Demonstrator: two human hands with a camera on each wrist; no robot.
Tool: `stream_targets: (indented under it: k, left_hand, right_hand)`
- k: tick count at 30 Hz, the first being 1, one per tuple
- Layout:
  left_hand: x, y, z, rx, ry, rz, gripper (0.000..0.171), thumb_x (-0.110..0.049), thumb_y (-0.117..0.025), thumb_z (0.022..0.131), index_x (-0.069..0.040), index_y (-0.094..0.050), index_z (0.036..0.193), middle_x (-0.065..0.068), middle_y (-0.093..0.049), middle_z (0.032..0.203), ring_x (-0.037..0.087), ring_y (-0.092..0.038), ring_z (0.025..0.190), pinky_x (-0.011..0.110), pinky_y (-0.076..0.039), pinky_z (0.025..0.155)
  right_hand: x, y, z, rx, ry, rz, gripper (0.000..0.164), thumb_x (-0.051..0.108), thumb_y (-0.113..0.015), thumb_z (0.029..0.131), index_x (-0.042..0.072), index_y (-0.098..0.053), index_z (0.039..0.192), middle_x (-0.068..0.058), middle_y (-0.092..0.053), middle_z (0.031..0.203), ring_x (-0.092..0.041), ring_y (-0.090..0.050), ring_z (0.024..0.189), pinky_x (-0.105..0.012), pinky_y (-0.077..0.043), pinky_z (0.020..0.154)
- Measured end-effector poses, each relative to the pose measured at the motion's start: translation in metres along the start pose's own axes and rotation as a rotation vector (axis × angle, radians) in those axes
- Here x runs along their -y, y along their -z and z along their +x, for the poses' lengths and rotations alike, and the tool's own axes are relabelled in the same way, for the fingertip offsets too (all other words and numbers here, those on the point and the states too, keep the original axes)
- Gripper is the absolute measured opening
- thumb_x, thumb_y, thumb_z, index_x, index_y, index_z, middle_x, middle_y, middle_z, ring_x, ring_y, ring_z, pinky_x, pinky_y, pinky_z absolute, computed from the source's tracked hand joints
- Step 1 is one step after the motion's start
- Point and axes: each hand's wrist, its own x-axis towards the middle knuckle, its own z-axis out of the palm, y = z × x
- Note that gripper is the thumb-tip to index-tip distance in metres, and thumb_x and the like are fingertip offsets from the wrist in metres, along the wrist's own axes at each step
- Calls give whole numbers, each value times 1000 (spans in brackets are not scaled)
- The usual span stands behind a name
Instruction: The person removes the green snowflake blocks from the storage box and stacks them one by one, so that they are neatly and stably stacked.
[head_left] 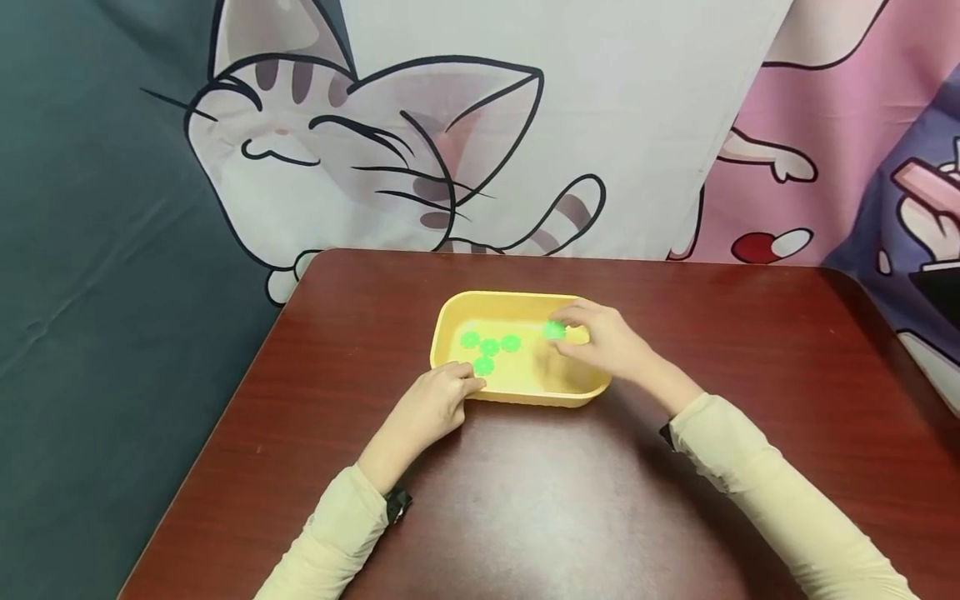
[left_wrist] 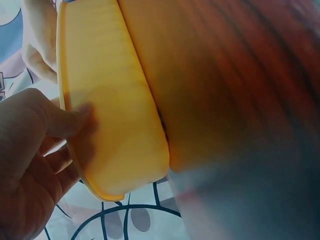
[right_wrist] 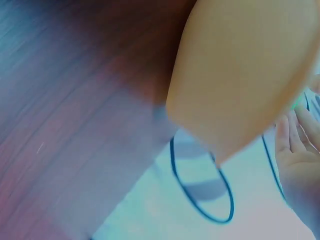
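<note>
A yellow plastic tray (head_left: 540,398) with rounded corners sits on the table. Several flat green notched discs (head_left: 489,347) lie on its floor, toward the left side. My left hand (head_left: 431,400) grips the tray's near-left rim; in the left wrist view its thumb presses the outer wall and the other fingers reach over the edge. Above the right part of the tray, my right hand (head_left: 611,337) pinches one green disc (head_left: 554,330) between thumb and fingers. The right wrist view shows that hand (right_wrist: 300,150) partly beyond the tray wall, with only a sliver of green visible.
The tray stands near the far edge of a dark reddish-brown wooden table (head_left: 525,500). Behind it hangs a cloth backdrop (head_left: 637,108) printed with a cartoon cat. Dark bands (head_left: 398,504) show at the sleeve cuffs.
</note>
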Motion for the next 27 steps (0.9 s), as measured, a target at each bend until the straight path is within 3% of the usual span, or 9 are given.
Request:
stream_targets:
  k: [5,9,12,18,27]
  left_hand:
    - [0,0,1,6,2,-13,37,14,-57,68,-11,-72,91,-2,-53,75,15,-54,69,24,-46,58]
    - [-1,0,0,3,4,-13,38,14,-58,67,-12,-72,91,-2,-52,74,15,-54,69,24,-45,56]
    - [0,1,2,-5,-5,-13,39,15,-58,65,-12,-71,90,-2,-50,73,15,-52,68,24,-44,55]
    - [1,-1,3,-22,0,-35,39,15,-57,66,-11,-72,91,-2,-51,73,15,-54,69,24,-44,55]
    - [3,-2,4,-8,9,-53,37,14,-60,68,-10,-73,93,-2,-55,75,15,-56,71,24,-47,59]
  right_hand:
    - [-12,27,-20,-69,-43,-46,31,19,-73,77,7,-67,105,-3,-63,99,-16,-61,85,-37,-51,71]
    - [-22,43,-36,-95,-122,-77,27,20,-74,77,11,-69,102,1,-63,97,-14,-59,88,-35,-50,73]
    - [-30,51,-48,-89,-173,-97,27,21,-74,78,11,-69,102,2,-63,97,-15,-59,90,-36,-50,75]
    - [-43,54,-66,-70,-195,-151,25,18,-73,79,9,-69,102,-1,-63,96,-17,-60,86,-37,-50,72]
    - [-56,47,-82,99,-239,-172,21,19,-70,81,5,-68,97,-5,-63,92,-18,-59,80,-37,-50,70]
